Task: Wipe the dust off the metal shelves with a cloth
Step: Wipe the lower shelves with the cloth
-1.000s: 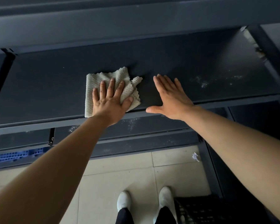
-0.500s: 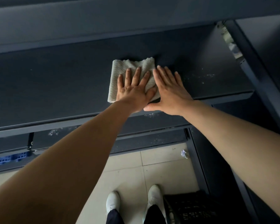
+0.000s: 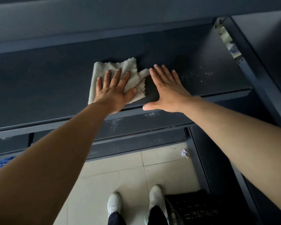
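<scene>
A ribbed beige cloth [image 3: 113,67] lies on the dark metal shelf [image 3: 39,88] near its front edge. My left hand [image 3: 115,93] presses flat on the cloth with fingers spread, and the cloth's right side is bunched up. My right hand [image 3: 167,90] rests flat and open on the bare shelf just right of the cloth, its fingertips at the cloth's corner and its thumb over the front lip. White dust specks [image 3: 199,75] remain on the shelf to the right of my right hand.
A lower shelf [image 3: 136,122] below also carries dust. A dark upright post [image 3: 256,67] bounds the shelf on the right. A black crate [image 3: 193,208] stands on the tiled floor beside my white shoes [image 3: 113,203]. A paper scrap [image 3: 184,153] lies on the floor.
My left hand slid the cloth right until it met my right hand, then drew back left a little. My right hand stayed flat on the shelf.
</scene>
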`<state>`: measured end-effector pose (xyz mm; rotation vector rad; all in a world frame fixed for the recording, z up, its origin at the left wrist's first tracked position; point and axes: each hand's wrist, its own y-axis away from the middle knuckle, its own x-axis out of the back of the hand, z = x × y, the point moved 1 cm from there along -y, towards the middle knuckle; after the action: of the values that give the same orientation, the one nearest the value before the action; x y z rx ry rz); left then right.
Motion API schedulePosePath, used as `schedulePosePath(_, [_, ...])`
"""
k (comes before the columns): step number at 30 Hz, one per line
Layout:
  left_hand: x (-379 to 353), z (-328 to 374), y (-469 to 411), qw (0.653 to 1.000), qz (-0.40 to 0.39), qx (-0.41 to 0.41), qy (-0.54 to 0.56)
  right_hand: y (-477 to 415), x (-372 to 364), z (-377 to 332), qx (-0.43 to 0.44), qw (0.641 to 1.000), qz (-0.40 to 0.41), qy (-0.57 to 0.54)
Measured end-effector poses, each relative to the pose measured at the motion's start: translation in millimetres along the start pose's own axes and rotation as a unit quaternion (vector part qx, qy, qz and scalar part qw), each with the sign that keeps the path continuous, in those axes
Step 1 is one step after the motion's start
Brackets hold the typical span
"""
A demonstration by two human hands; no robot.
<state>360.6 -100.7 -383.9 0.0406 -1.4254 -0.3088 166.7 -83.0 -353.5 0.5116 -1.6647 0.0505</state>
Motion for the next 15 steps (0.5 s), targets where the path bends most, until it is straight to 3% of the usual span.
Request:
schedulePosePath(6, [7.3,-38.9,4.9,0.992,-0.012,0.124,0.006,-8.1,8.2,2.4,-0.017,0.999,0.023,0.021])
schedulePosePath(15, [5.8,8.3,-24.0,0.996,0.011,0.091,-0.008,-9.6,15.2,34.0,-0.008,0.999,0.039,0.030])
